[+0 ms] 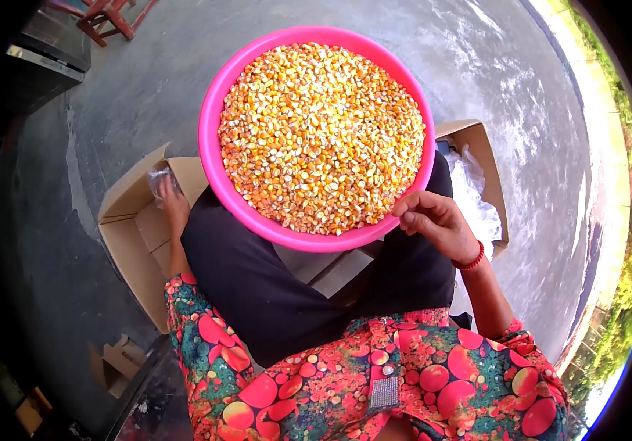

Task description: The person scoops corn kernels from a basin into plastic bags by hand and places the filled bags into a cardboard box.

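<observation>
A bright pink basin [211, 140] heaped with yellow and whitish corn kernels [323, 136] rests at my knees. My right hand [437, 224], with a red beaded bracelet at its wrist, is at the basin's lower right rim. Its thumb and forefinger are closed together; whatever is between them is too small to make out. At the left, my left hand [173, 200] reaches over an open cardboard box [128, 235]. Its fingers are closed on a clear plastic bag [160, 180], and the bag's contents are not distinguishable.
To the right of my legs, another cardboard box [486, 147] contains white plastic bags [474, 191]. A red wooden stool [110, 20] and a dark cabinet [51, 62] stand at the upper left. A small torn carton [119, 360] lies on the concrete floor [139, 88] at the lower left.
</observation>
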The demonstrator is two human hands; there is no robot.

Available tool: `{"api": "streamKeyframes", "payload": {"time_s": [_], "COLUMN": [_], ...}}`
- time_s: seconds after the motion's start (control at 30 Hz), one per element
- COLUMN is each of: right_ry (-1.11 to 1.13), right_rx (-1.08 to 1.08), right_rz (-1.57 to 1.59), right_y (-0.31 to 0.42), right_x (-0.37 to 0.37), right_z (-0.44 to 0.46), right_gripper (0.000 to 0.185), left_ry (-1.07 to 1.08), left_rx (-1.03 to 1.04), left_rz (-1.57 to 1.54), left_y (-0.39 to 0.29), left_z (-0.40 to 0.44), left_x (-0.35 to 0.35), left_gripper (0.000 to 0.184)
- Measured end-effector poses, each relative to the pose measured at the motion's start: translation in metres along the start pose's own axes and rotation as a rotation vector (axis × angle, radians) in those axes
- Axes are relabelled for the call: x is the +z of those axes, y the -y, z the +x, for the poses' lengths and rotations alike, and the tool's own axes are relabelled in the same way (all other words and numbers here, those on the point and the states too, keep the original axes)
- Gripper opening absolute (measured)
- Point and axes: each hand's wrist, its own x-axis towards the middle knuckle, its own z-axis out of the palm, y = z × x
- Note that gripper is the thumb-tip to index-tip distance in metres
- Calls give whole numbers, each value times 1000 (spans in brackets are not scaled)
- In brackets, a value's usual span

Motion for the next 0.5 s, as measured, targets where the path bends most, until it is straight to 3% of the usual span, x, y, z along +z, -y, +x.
{"api": "streamKeyframes", "payload": {"time_s": [0.2,0.33,0.43,0.5], "right_ry": [-123,-504,-656,-792], "right_rx": [-58,-185,-174,-17], "right_rz": [-27,-115,-142,-339], "right_y": [-2,-19,-56,-103], "right_x": [-39,-108,-162,-198], "right_z": [-9,-23,-41,-54], "right_gripper": [16,14,13,12], "left_ry": [463,825,1045,1128], "left_rx": [-90,-125,-185,-318], "left_rz": [17,-4,-103,-200], "left_y": [0,7,14,20], "left_z": [-2,13,32,52], "left_x": [-7,-20,-38,-50], "left_gripper": [41,40,39,39]}}
